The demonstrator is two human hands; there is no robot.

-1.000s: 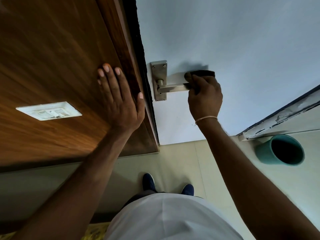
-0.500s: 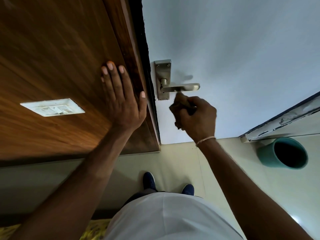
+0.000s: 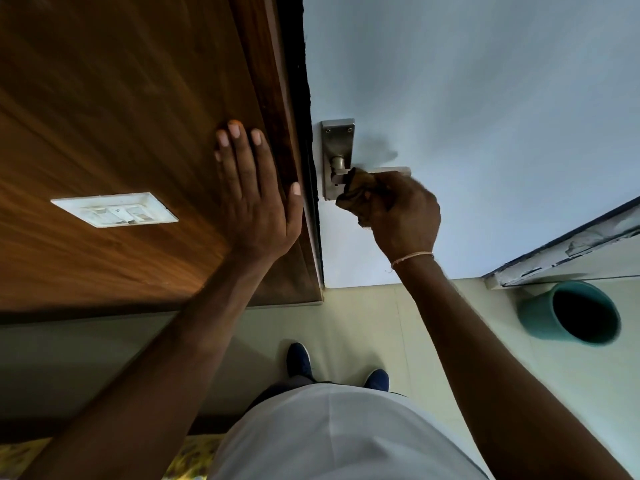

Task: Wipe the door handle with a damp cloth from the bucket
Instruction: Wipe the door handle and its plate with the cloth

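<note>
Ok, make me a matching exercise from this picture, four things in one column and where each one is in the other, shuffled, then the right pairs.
Things:
1. left hand
2. cloth
3. bucket
4. switch plate

Places:
A. on the floor by the door's bottom corner
B. flat on the wooden panel, fingers spread
C. bunched in the right hand against the door handle
D. set in the wooden panel, left of both hands

Pairs: 1-B, 2-C, 3-A, 4-D

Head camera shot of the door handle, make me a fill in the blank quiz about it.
1. The right hand presses a ____ against the door handle.
2. The left hand lies flat on the ____ panel.
3. The teal bucket stands on the ____.
Missing words: cloth; wooden; floor
</note>
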